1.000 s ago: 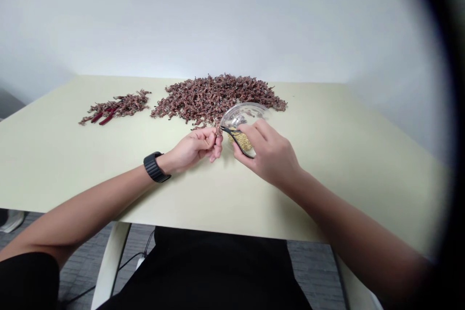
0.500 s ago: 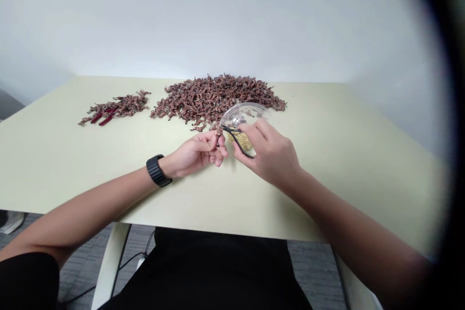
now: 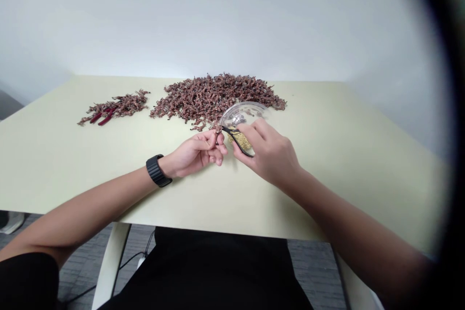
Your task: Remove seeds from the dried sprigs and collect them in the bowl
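Note:
My left hand (image 3: pixel 198 152), with a black watch on its wrist, pinches a small brown dried pod (image 3: pixel 218 129) between its fingertips, just above the table. Close to its right, my right hand (image 3: pixel 271 152) is closed around black-handled pliers (image 3: pixel 235 136), whose tip points at the pod. Right behind both hands a clear plastic bowl (image 3: pixel 241 111) holds yellowish seeds (image 3: pixel 244 141). A big heap of brown dried pods (image 3: pixel 218 97) lies beyond the bowl.
A smaller pile of pods (image 3: pixel 118 106) lies at the far left with red-handled pliers (image 3: pixel 101 117) among it. The pale green table (image 3: pixel 363 155) ends close to my body; a white wall stands behind it.
My left hand has shifted slightly to the right toward the pliers and turned the pod in its fingers. The right hand has barely moved.

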The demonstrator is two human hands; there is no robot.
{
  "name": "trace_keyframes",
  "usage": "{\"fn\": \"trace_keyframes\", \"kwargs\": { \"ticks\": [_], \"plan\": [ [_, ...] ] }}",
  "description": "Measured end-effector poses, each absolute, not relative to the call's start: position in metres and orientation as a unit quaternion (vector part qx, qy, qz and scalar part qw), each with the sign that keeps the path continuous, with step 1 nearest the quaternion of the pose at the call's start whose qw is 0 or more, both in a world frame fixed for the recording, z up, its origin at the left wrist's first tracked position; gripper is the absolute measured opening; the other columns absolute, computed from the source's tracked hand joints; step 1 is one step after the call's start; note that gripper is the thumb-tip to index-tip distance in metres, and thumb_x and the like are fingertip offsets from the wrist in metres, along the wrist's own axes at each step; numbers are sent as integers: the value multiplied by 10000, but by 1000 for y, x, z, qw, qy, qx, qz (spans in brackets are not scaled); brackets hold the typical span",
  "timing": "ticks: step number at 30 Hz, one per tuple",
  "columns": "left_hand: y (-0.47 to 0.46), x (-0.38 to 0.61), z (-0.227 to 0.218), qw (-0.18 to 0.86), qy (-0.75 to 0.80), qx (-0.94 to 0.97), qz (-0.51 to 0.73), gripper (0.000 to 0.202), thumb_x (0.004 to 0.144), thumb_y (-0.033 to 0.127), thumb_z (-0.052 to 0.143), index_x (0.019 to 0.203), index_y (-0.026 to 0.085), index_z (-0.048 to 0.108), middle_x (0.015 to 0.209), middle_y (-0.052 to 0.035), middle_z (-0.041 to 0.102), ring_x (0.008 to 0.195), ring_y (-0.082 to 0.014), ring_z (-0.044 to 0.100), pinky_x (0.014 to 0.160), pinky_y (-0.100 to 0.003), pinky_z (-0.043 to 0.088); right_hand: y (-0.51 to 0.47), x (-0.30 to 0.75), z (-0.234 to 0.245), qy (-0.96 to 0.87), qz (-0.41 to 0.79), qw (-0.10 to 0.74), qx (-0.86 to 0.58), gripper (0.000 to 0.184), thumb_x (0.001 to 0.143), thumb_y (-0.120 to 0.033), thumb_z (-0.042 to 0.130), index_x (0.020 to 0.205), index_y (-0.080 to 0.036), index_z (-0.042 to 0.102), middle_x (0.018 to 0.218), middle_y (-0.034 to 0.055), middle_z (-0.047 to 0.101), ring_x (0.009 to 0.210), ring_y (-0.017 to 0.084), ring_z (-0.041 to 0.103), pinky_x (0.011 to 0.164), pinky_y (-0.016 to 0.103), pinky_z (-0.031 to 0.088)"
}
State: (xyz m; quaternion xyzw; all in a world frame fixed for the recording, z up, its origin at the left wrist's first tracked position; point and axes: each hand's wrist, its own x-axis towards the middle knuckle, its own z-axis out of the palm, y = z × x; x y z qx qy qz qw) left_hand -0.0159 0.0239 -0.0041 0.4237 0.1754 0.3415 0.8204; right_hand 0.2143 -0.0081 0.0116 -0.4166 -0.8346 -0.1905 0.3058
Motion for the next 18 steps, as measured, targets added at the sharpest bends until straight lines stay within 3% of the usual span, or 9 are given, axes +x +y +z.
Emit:
{"fn": "trace_keyframes", "kwargs": {
  "ticks": [8, 18],
  "plan": [
    [24, -17, -2, 825, 191, 418, 329, 94, 896, 201, 709, 872, 140, 641, 806, -54, 704, 633, -124, 665, 593, -228, 521, -9, 216, 10, -845, -177, 293, -411, 304, 1006, -292, 553, 1289, -199, 611, 968, 96, 628, 832, 219, 595, 663, 324, 438],
    [43, -29, -2, 769, 207, 527, 297, 82, 774, 122, 673, 773, 153, 598, 638, -6, 503, 567, -110, 410, 586, -271, 314, -10, 213, 13, -851, -130, 308, -405, 233, 1015, -301, 549, 1187, -179, 649, 949, 85, 624, 765, 194, 581, 686, 315, 471]
  ]
}}
